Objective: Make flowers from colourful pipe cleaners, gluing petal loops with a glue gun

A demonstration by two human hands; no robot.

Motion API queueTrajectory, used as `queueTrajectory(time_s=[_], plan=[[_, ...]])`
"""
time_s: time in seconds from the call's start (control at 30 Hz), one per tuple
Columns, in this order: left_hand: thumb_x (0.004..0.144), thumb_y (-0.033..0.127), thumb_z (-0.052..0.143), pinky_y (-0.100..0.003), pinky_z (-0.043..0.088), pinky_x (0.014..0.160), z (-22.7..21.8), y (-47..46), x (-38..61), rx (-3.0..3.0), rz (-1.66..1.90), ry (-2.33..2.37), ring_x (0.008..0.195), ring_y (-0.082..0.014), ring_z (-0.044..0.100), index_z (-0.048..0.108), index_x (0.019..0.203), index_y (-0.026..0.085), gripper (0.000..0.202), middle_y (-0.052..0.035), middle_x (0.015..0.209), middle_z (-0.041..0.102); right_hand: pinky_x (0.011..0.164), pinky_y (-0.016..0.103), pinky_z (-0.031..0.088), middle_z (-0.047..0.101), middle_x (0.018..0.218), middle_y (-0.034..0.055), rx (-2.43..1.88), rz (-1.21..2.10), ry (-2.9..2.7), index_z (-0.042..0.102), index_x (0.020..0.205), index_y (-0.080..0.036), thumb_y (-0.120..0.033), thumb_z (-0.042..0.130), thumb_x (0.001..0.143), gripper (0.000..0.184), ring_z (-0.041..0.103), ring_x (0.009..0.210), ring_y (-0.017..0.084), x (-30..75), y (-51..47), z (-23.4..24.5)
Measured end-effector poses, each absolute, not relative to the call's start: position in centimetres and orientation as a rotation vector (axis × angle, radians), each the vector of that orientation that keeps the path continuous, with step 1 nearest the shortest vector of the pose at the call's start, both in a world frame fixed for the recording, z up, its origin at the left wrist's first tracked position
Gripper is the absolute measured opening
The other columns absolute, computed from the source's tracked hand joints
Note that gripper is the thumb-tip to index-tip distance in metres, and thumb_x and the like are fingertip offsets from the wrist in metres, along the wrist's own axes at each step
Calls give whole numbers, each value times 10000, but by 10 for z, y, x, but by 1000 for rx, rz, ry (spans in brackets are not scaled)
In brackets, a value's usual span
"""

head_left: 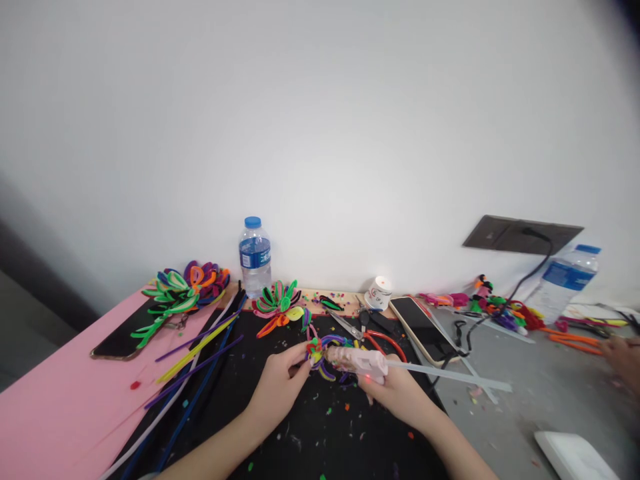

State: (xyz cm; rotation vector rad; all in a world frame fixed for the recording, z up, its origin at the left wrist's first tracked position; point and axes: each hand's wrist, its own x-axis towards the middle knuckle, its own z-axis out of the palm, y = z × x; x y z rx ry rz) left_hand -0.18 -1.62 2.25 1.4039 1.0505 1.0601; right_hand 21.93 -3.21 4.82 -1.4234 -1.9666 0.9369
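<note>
Between the fingers of my left hand (286, 373) is a small pipe-cleaner flower (316, 352) in red, green, yellow and purple. My right hand (400, 392) is wrapped round a pale pink hot glue gun (357, 361), its nozzle at the flower and a red light glowing on its body. A long translucent glue stick (450, 375) sticks out of its back. Beyond my hands lie red-handled scissors (383, 343), partly covered by the gun. A larger pipe-cleaner flower (277, 303) rests behind my left hand.
Loose pipe cleaners (200, 360) lie at the left beside a dark phone (123, 337) and more flowers (187, 287). Water bottles (255, 260) stand along the wall. A paper cup (379, 293), another phone (425, 330) and a black cable (520, 287) are at the right, near another person's hand (620, 357).
</note>
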Motion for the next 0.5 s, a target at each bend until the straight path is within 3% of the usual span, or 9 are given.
queueTrajectory(time_s=[0.23,0.4,0.5], plan=[[739,331,630,-289,514,647,28,-9,-5,1216,1064,1063,863,-255,642,679,1022,164,332,-76,977,713,432,182,326,465,450,-43,-1453,1019,-1919,546,572,-166,-188,484,748,188,422,424,82,222,-32,52],[712,361,665,-264,499,650,26,-7,-8,1074,1056,1052,835,-219,640,663,1036,155,384,-77,956,716,352,182,281,477,435,-44,-1483,1140,-1566,607,728,-144,-319,517,753,198,362,346,73,233,-23,46],[706,366,672,-256,495,656,25,-7,-8,1046,1050,1048,837,-213,640,663,1036,158,390,-75,944,719,354,195,279,465,415,-29,-1478,1036,-1342,575,623,-145,-398,514,757,293,371,346,82,246,-15,45]])
